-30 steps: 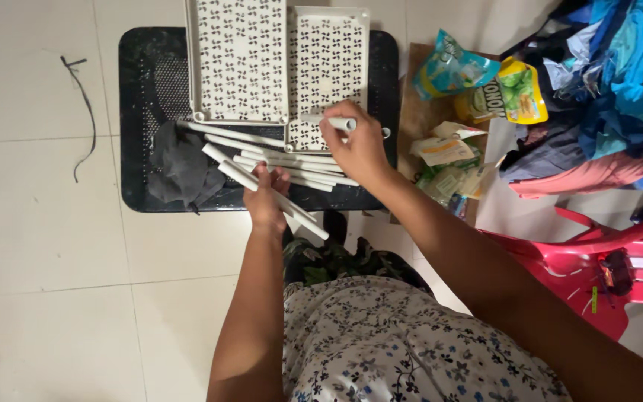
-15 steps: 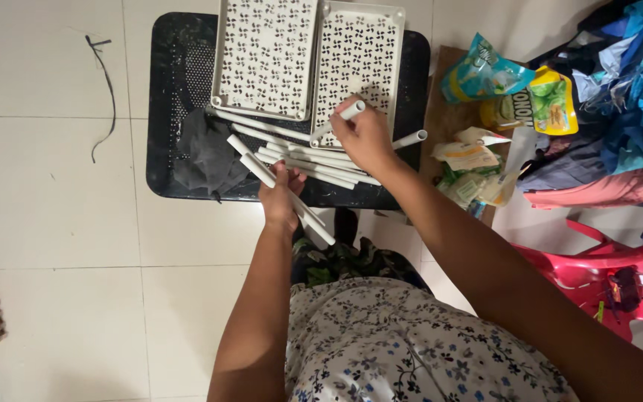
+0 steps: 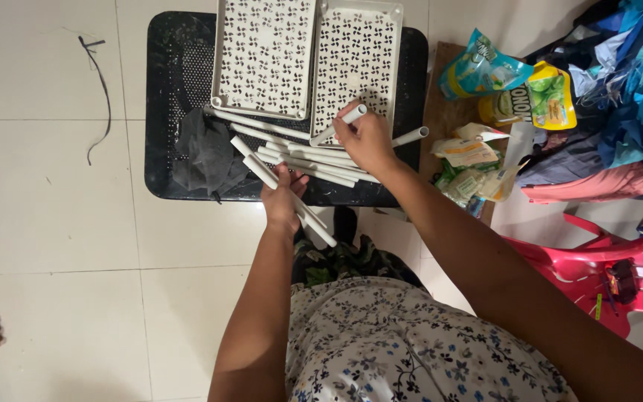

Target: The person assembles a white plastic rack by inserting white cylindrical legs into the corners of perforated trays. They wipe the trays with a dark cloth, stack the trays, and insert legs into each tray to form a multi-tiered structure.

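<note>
While both hands (image 3: 284, 195) grip white tubes (image 3: 292, 195), teal and yellow pouches (image 3: 511, 85) right

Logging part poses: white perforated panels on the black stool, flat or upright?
Flat. Both white perforated panels lie side by side, faces up, on the black stool; loose white tubes rest against their near edges.
</note>
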